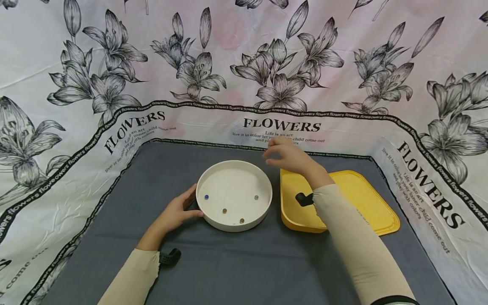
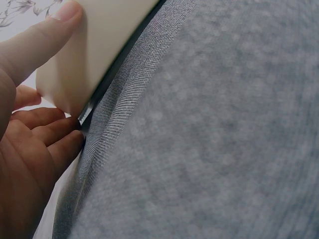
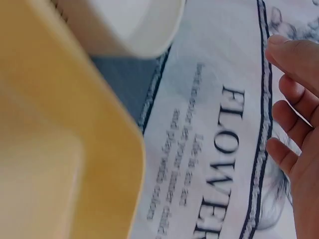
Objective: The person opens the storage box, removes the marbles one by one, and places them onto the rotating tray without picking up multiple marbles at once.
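1. Left hand (image 1: 176, 214): grip holds the left side of the white dish (image 1: 234, 184), thumb against the front of the wall, fingers round the side.
2. Right hand (image 1: 287, 156): grip relaxed, fingers loosely bent, thumb apart from them. Position: raised above the far edge of the yellow box (image 1: 305, 227), to the right of the dish.
3. White dish: upright on the grey worktop (image 1: 228, 271), contents as follows.
   - Blue bead (image 1: 206, 197): near the left wall.
   - Green bead (image 1: 256, 197): toward the right wall.
   - Brown bead (image 1: 224, 211): left of centre, toward the front.
   - Amber bead (image 1: 242, 220): near the front wall.
4. Yellow box: just right of the dish, uncovered, partly hidden by the right forearm.
5. Yellow lid (image 1: 375, 199): flat, at the right of the box, partly hidden by the right sleeve (image 1: 354, 237).
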`<state>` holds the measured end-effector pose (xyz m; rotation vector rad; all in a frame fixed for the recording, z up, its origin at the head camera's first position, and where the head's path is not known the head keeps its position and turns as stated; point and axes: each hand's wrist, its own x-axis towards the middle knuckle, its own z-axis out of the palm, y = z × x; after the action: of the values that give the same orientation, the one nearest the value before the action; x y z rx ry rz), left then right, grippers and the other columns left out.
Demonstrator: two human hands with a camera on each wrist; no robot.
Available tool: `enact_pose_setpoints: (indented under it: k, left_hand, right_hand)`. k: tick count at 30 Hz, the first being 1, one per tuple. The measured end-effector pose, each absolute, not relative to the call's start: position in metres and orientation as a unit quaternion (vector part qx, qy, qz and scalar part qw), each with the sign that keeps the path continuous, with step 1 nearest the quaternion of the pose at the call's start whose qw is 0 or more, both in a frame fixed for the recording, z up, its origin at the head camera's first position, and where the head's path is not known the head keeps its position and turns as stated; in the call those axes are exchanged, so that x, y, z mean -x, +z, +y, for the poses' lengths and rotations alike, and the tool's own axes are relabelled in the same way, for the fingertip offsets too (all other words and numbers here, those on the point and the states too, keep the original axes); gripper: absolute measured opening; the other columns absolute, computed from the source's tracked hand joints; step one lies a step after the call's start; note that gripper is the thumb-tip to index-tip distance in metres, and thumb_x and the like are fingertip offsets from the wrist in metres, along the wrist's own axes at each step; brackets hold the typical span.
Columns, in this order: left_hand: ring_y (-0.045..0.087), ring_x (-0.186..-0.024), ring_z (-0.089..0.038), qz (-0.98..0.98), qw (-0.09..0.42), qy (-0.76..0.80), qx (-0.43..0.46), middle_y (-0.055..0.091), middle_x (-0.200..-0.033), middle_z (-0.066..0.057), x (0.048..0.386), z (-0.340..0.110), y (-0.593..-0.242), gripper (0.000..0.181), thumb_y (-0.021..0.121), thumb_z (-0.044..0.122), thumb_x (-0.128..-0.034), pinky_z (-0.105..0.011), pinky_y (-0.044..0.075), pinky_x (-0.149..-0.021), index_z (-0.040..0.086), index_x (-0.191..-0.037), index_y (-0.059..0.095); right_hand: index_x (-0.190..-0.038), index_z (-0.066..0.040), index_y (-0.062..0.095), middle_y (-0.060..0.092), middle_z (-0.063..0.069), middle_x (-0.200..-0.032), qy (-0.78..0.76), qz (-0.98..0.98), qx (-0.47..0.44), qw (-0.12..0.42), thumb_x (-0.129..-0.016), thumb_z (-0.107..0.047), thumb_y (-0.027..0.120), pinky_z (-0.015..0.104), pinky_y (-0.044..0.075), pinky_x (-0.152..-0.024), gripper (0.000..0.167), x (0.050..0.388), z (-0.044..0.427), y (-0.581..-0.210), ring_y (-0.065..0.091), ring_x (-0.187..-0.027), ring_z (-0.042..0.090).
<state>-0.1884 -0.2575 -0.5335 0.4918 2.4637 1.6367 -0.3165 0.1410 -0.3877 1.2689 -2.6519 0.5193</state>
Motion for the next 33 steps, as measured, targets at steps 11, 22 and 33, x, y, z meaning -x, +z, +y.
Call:
enact_pose_setpoints:
  k: [11,22,33]
  left_hand:
    - [0.028,-0.154,-0.032,0.820,0.069,0.545,-0.164,0.022,-0.170,-0.010,0.189,-0.260,-0.534,0.109,0.087,0.027,-0.0828,-0.047,0.031,-0.121,0.010,-0.165,0.018]
    - [0.028,-0.154,-0.033,0.822,0.068,0.541,-0.165,0.021,-0.170,-0.010,0.190,-0.257,-0.533,0.108,0.087,0.028,-0.0825,-0.047,0.031,-0.121,0.010,-0.165,0.019]
    - [0.028,-0.154,-0.032,0.823,0.072,0.538,-0.164,0.020,-0.170,-0.010,0.189,-0.258,-0.534,0.107,0.086,0.025,-0.0838,-0.048,0.031,-0.122,0.010,-0.165,0.019]
  right_hand:
    - [-0.108,-0.009,0.080,0.059,0.009,-0.108,0.165,-0.893,-0.407,0.094,-0.093,-0.014,0.078,0.042,0.042,-0.083,0.016,0.304,0.185,-0.370,0.049,-0.096,0.024]
    - [-0.105,-0.010,0.081,0.061,0.007,-0.106,0.146,-0.896,-0.404,0.111,-0.089,-0.012,0.081,0.044,0.040,-0.085,0.016,0.292,0.213,-0.371,0.049,-0.098,0.024]
    - [-0.103,-0.012,0.081,0.059,0.003,-0.102,0.136,-0.907,-0.385,0.097,-0.088,-0.013,0.082,0.043,0.035,-0.083,0.015,0.281,0.239,-0.379,0.047,-0.096,0.023]
